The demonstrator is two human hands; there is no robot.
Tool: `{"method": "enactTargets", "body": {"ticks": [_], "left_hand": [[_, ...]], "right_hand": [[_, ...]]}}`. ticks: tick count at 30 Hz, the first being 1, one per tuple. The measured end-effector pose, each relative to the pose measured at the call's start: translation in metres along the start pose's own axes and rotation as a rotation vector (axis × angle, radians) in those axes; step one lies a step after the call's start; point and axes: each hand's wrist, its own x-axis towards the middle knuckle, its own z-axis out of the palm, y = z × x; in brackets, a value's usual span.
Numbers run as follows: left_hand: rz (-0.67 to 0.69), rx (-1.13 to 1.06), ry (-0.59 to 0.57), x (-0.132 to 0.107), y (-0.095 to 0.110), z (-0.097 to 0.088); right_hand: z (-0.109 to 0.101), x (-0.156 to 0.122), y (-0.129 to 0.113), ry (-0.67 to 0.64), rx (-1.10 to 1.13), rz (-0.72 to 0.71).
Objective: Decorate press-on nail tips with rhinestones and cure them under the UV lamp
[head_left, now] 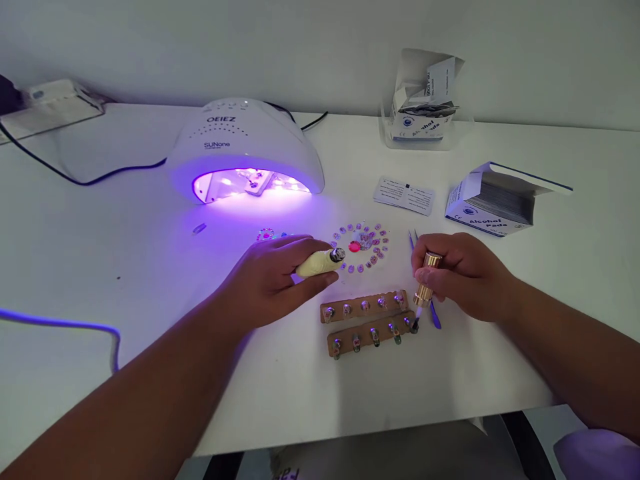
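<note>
Left hand (273,280) grips a pale-yellow rounded bottle (315,265), right hand (463,277) pinches a ribbed gold cap (429,275), its dark-tipped brush (417,316) at the rightmost end of the nearer brown strip (385,330), white domed lamp (260,137) glowing purple behind.

My left hand (275,280) partly hides a colourful ring (266,233), my right hand (463,275) covers the middle of what seem blue tweezers (435,317), and the far-left dark thing (9,97) is cut off.

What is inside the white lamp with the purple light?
Inside the white lamp, a small pale object with dark spots is visible in the purple light. The lamp itself covers the upper interior, so anything else there cannot be seen.
</note>
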Motion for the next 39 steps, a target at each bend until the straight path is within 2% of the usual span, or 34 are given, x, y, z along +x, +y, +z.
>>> {"method": "enactTargets", "body": {"ticks": [6, 11, 15, 19, 28, 39], "left_hand": [[0.024, 0.001, 0.006, 0.001, 0.002, -0.001], [-0.005, 0.0, -0.001, 0.001, 0.002, -0.001], [0.0, -0.005, 0.002, 0.0, 0.0, 0.0], [0.034, -0.011, 0.013, 0.0, -0.001, 0.0], [0.023, -0.032, 0.009, 0.002, 0.001, 0.0], [0.071, -0.015, 0.033, 0.003, 0.002, 0.0]], "right_hand": [[0.006, -0.001, 0.0, -0.03, -0.101, 0.011], [0.002, 0.001, -0.001, 0.04, -0.147, 0.029], [-0.002, 0.002, -0.003, 0.047, -0.107, 0.052], [-0.003, 0.001, -0.001, 0.054, -0.027, 0.013], [0.002, 0.007, 0.009, 0.156, 0.107, -0.028], [0.011, 0.011, 0.01, 0.054, 0.019, -0.051]]}}
